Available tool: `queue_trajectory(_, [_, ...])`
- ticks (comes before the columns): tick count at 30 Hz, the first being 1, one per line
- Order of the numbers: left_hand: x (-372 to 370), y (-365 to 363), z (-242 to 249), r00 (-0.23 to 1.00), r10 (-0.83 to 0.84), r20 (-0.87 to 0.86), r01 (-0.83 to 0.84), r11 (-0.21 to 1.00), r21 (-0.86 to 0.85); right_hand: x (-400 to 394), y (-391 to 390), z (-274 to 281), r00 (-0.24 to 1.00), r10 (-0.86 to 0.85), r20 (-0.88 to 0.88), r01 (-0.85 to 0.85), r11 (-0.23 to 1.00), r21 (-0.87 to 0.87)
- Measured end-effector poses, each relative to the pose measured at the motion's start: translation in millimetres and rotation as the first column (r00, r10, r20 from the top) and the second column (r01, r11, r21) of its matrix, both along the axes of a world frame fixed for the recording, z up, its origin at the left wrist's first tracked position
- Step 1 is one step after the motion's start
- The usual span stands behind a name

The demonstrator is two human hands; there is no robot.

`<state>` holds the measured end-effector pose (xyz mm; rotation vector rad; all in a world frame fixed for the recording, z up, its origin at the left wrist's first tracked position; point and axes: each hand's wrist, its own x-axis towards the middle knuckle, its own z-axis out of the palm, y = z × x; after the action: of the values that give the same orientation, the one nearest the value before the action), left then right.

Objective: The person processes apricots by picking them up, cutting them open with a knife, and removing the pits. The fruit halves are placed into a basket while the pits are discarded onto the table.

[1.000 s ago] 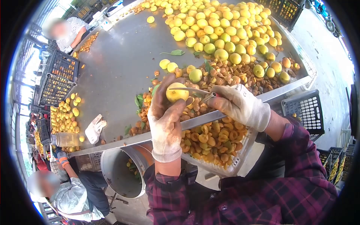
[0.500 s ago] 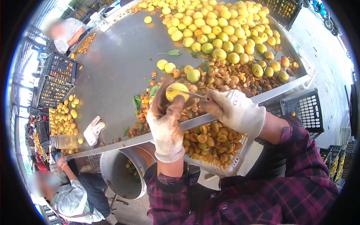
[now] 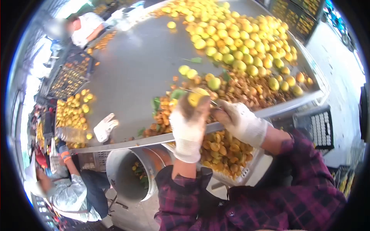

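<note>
My left hand [image 3: 189, 125], in a stained white glove, has its fingers closed around a yellow apricot [image 3: 197, 96] above the table's near edge. A thin-bladed knife [image 3: 210, 99] is gripped in my gloved right hand [image 3: 242, 120], its blade across the apricot; motion blur hides how deep it sits. Beneath and beyond my hands lie orange apricot halves and brownish pits [image 3: 246, 87]. Below the edge, a white crate [image 3: 243, 178] contains many apricot halves [image 3: 227, 152].
Whole apricots [image 3: 231, 38] are heaped on the metal table [image 3: 131, 65]. A white glove [image 3: 105, 128] lies near its left edge. Under the edge stands a large bucket [image 3: 111, 173]. Two people sit at left, near a dark crate [image 3: 69, 77]. Another black crate [image 3: 322, 129] is at right.
The whole view has shifted, so the table, heap and hands sit differently in the picture. Both hands still hold the apricot and knife, with more blur now.
</note>
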<state>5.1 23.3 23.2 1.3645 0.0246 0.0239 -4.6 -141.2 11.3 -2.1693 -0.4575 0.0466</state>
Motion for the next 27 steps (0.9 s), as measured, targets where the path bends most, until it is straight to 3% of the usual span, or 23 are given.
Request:
queue_trajectory(1, [1, 7, -3, 0.994, 0.053, 0.096, -0.084, 0.932, 0.352, -2, 0, 7, 1.000, 0.003, 0.023, -0.003, 1.000, -0.002])
queue_trajectory(2, [-1, 10, 3, 0.985, 0.083, 0.152, -0.156, 0.806, 0.570, -4, -2, 12, 0.997, 0.019, 0.073, -0.019, 1.000, 0.002])
queue_trajectory(3, [0, 11, 5, 0.912, 0.071, 0.404, -0.293, 0.802, 0.520, 9, 5, 21, 0.994, 0.062, 0.084, -0.066, 0.997, 0.040])
queue_trajectory(4, [-5, 8, 18, 0.978, 0.065, 0.198, -0.134, 0.924, 0.357, 0, -3, 20, 0.999, 0.042, 0.004, -0.042, 0.998, 0.048])
queue_trajectory(5, [-5, 6, 23, 0.997, 0.026, 0.072, -0.044, 0.964, 0.261, 0, -3, 26, 0.998, 0.061, 0.035, -0.063, 0.996, 0.059])
queue_trajectory(6, [-6, 1, 28, 0.994, 0.032, 0.108, -0.052, 0.981, 0.186, -2, -4, 31, 0.999, 0.034, -0.040, -0.031, 0.997, 0.068])
queue_trajectory(7, [-6, 2, 28, 0.993, 0.007, 0.120, -0.035, 0.973, 0.230, -4, -4, 34, 0.993, 0.000, -0.120, 0.008, 0.997, 0.070])
queue_trajectory(9, [-3, 3, 21, 0.990, -0.022, 0.142, -0.019, 0.960, 0.279, -4, 0, 36, 0.996, 0.004, -0.086, 0.004, 0.996, 0.087])
queue_trajectory(11, [-2, -7, 7, 0.999, 0.030, -0.021, -0.031, 0.997, -0.066, -8, 7, 16, 0.997, -0.036, -0.069, 0.045, 0.990, 0.131])
queue_trajectory(12, [0, -10, -2, 0.999, 0.027, -0.017, -0.028, 0.997, -0.067, -8, 12, 1, 0.997, -0.039, -0.065, 0.047, 0.990, 0.130])
queue_trajectory(14, [3, -17, -16, 0.995, 0.097, -0.022, -0.100, 0.954, -0.283, -7, 16, -22, 0.965, -0.152, 0.215, 0.136, 0.987, 0.086])
queue_trajectory(15, [-1, -12, -10, 0.997, 0.066, -0.046, -0.074, 0.976, -0.205, -7, 15, -27, 0.979, -0.169, 0.116, 0.162, 0.984, 0.069])
queue_trajectory(16, [1, -19, -8, 0.989, 0.144, 0.044, -0.128, 0.956, -0.264, -9, 15, -22, 0.977, -0.185, 0.102, 0.180, 0.982, 0.054])
queue_trajectory(18, [-2, -17, 3, 0.982, 0.185, 0.040, -0.179, 0.976, -0.123, -9, 18, -5, 0.957, -0.150, 0.248, 0.143, 0.989, 0.043])
queue_trajectory(20, [0, -13, -2, 0.982, 0.191, 0.015, -0.189, 0.980, -0.067, -6, 18, -24, 0.993, -0.118, 0.024, 0.114, 0.985, 0.129])
queue_trajectory(22, [-4, -11, 9, 0.991, 0.134, -0.023, -0.136, 0.981, -0.138, -16, 29, 1, 0.974, -0.061, -0.218, 0.142, 0.915, 0.378])
queue_trajectory(24, [-3, -13, 3, 0.984, 0.140, -0.110, -0.163, 0.959, -0.232, -20, 34, -16, 0.980, -0.180, 0.087, 0.152, 0.953, 0.261])
queue_trajectory(25, [-5, -7, 7, 0.979, 0.081, -0.184, -0.115, 0.977, -0.177, -18, 32, -22, 0.925, -0.213, 0.315, 0.171, 0.973, 0.156])
queue_trajectory(27, [-3, -7, 6, 0.963, 0.123, -0.239, -0.162, 0.975, -0.153, -7, 28, -27, 0.984, -0.112, 0.140, 0.084, 0.978, 0.191])
